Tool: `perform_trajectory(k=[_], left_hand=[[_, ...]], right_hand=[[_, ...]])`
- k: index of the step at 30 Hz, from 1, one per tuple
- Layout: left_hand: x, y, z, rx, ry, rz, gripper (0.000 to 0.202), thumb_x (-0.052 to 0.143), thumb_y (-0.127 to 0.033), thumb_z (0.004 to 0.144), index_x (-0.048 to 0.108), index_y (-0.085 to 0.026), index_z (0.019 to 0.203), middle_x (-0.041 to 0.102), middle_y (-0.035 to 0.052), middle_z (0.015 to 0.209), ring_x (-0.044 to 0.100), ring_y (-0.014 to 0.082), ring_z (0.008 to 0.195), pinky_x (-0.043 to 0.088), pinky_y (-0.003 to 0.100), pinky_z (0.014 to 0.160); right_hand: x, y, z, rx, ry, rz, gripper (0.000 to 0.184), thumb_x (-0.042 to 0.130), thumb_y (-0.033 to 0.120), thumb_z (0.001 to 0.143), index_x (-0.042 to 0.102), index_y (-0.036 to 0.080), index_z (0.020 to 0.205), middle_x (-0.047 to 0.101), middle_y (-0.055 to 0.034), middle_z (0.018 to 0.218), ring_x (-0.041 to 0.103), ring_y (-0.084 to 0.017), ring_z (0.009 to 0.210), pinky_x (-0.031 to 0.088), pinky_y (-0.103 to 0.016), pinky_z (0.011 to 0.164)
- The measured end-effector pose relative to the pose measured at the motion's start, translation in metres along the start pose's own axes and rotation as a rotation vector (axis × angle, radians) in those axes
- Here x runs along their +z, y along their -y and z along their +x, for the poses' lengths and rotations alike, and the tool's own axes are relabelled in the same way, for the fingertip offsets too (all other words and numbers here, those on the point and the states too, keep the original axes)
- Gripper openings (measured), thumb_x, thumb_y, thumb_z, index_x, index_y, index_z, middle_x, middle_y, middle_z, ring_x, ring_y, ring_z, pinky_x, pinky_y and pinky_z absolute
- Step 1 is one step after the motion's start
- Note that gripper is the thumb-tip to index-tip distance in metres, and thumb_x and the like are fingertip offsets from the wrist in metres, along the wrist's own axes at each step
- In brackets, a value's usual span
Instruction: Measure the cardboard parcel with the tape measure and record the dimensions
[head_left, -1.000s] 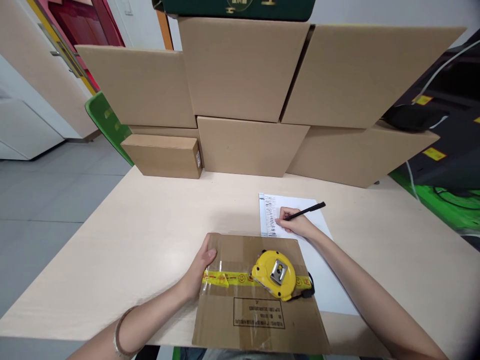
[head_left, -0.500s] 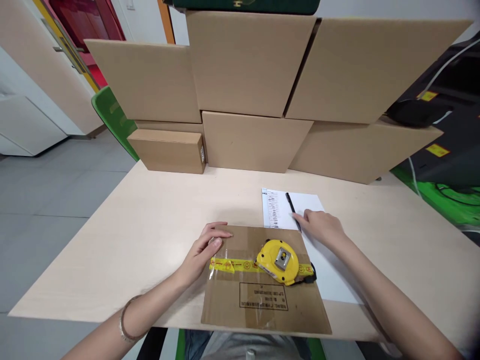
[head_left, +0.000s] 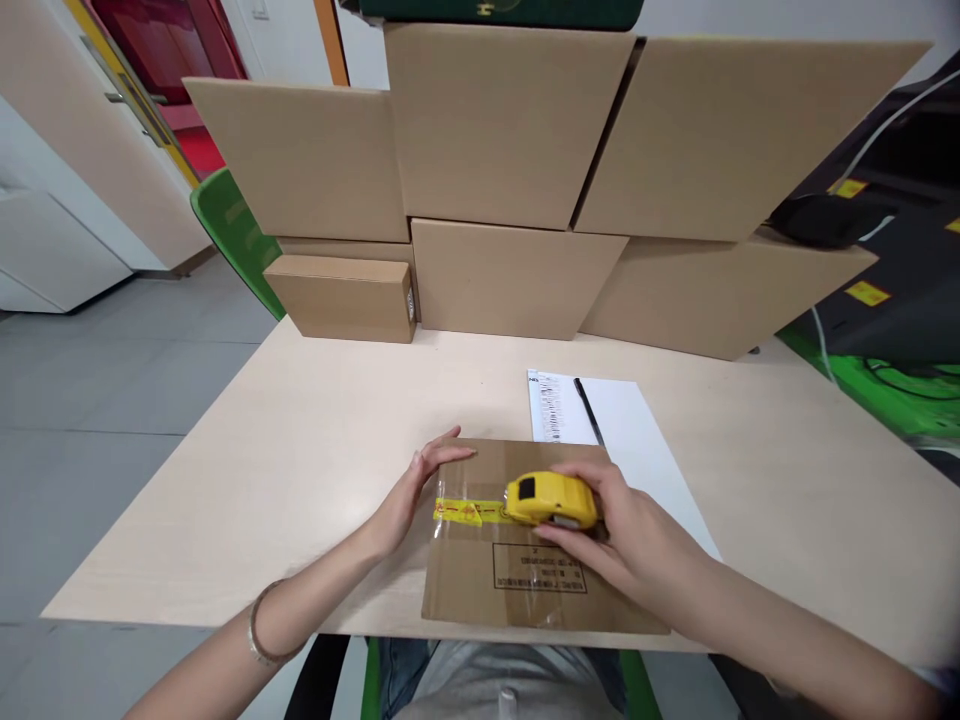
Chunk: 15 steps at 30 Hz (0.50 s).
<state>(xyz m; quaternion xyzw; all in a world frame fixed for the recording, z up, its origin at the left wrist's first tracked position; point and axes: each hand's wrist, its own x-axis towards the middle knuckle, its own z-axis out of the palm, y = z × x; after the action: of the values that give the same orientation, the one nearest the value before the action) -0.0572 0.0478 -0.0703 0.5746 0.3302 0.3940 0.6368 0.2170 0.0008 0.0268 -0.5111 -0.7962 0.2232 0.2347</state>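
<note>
A yellow tape measure is turned up on its edge over the cardboard box. My right hand grips it from the right side, thumb and fingers around its body. The box has yellow printed tape across its top and a framed block of print. At the box's left edge rests my left hand, fingers stretched out and holding nothing. Behind the box lies a white sheet of paper with printed text on its left part. A black pen lies on the paper.
Large cardboard boxes stand stacked along the table's back edge. A smaller brown box sits at the back left. A green chair is behind the left corner. Dark equipment with cables stands at the right.
My right hand has come from the pen back to the tape measure and taken hold of it, tipping it from flat onto its edge. The left hand remains at the box's left edge.
</note>
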Motion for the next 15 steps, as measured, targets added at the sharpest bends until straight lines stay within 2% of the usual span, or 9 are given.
perform_trajectory(k=[2,4,8,12,15], left_hand=[[-0.001,0.003,0.002,0.02,0.005,-0.01,0.065,0.017,-0.064,0.102,0.066,-0.031,0.13,0.041,0.0009,0.162,0.019,0.0285,0.156,0.01,0.049,0.129],[-0.002,0.006,0.002,0.009,0.014,-0.046,0.068,0.017,-0.067,0.101,0.063,-0.029,0.134,0.046,0.0031,0.159,0.018,0.0289,0.157,0.01,0.048,0.129],[-0.005,0.007,0.001,-0.051,0.023,-0.096,0.069,0.017,-0.068,0.1,0.048,-0.032,0.149,0.038,0.0027,0.165,0.023,0.0304,0.155,0.013,0.051,0.128],[-0.01,-0.002,0.001,0.087,0.1,0.111,0.051,0.05,-0.06,0.098,0.058,-0.031,0.139,0.046,0.0052,0.159,0.019,0.033,0.157,0.012,0.051,0.127],[-0.012,-0.007,0.002,0.082,0.136,0.177,0.041,0.054,-0.05,0.099,0.059,-0.033,0.136,0.045,0.0054,0.159,0.017,0.0333,0.157,0.014,0.054,0.127]], right_hand=[[0.001,0.016,0.018,-0.058,0.033,0.03,0.04,0.058,0.041,0.096,0.051,0.017,0.126,0.074,-0.0159,0.111,0.075,-0.029,0.088,0.061,-0.04,0.071],[0.004,0.032,0.038,-0.129,0.128,0.015,0.045,0.059,0.042,0.096,0.05,0.015,0.131,0.074,-0.0174,0.114,0.075,-0.031,0.089,0.06,-0.042,0.071],[0.017,0.053,0.062,-0.188,0.351,-0.065,0.05,0.059,0.035,0.098,0.045,0.014,0.141,0.075,-0.0152,0.114,0.075,-0.032,0.088,0.058,-0.045,0.073],[0.015,0.045,0.055,-0.162,0.308,-0.055,0.044,0.062,0.034,0.096,0.05,0.022,0.137,0.074,-0.0096,0.114,0.073,-0.029,0.09,0.056,-0.041,0.075],[-0.011,0.022,0.035,-0.083,0.27,-0.018,0.031,0.065,0.034,0.094,0.059,0.027,0.124,0.073,-0.0047,0.113,0.07,-0.025,0.096,0.054,-0.037,0.082]])
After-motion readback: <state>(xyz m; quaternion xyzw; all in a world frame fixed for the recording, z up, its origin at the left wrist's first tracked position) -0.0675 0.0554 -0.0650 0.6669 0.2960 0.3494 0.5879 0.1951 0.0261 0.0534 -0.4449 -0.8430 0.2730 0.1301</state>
